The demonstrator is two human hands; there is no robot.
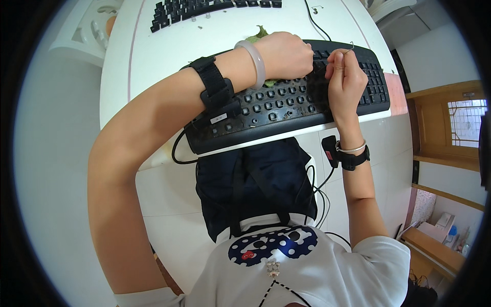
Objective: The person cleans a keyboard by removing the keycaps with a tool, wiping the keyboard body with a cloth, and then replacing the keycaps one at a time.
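A black computer keyboard (276, 116) lies along the table's near edge, with the keycaps off much of its left and middle part. My left hand (285, 55) is curled over its upper middle, knuckles up, so its fingertips and anything in them are hidden. Crumpled green material, perhaps a leaf or cloth, (257, 35) pokes out from beneath that hand. Above the keyboard's right part, my right hand (345, 80) pinches a thin bent metal wire (351, 47) between thumb and finger. Keys are still fitted on the number pad (375, 82).
Loose black keycaps (207, 9) stand in rows at the far side of the white table (149, 53). Another small metal wire (316, 7) lies near the keyboard's cable (316, 23). White chairs (82, 38) flank the table. A dark cloth (253, 180) covers my lap, with cables beside it.
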